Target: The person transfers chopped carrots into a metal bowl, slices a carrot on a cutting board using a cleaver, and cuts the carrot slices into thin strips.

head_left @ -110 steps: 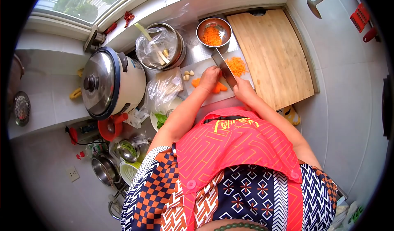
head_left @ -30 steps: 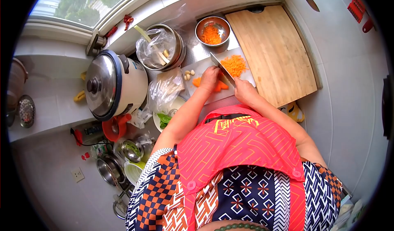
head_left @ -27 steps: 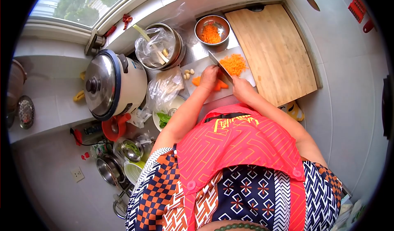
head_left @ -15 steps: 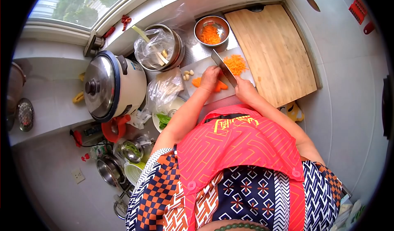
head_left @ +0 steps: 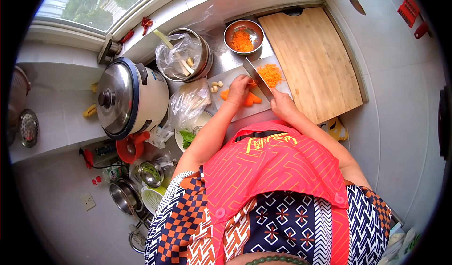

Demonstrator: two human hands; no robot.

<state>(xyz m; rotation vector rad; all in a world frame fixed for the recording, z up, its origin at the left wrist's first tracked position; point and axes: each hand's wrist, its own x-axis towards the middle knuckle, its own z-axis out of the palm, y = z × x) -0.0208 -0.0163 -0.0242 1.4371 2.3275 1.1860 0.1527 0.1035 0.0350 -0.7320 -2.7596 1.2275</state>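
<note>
My right hand [head_left: 282, 105] is closed round the handle of a kitchen knife [head_left: 258, 78], whose broad blade stands on edge over a pale cutting board [head_left: 230, 76]. Left of the blade, my left hand [head_left: 239, 90] has its fingers curled on a carrot piece [head_left: 253, 83], only a bit of which shows by the fingertips. Larger carrot pieces [head_left: 254, 99] lie beside and partly under that hand. On the blade's other side is a pile of finely chopped carrot [head_left: 270, 75]. Several garlic cloves [head_left: 215, 86] rest at the board's left.
Behind the board stands a metal bowl [head_left: 259, 33] with chopped carrot inside. A large wooden board [head_left: 310, 58] lies to the right. Toward the left are a pot [head_left: 205, 60] with a plastic bag, a rice cooker [head_left: 153, 98], and a plate [head_left: 202, 120] with greens.
My left fingers have drawn back slightly from the blade, and a bit of carrot now shows between them. The knife has barely moved.
</note>
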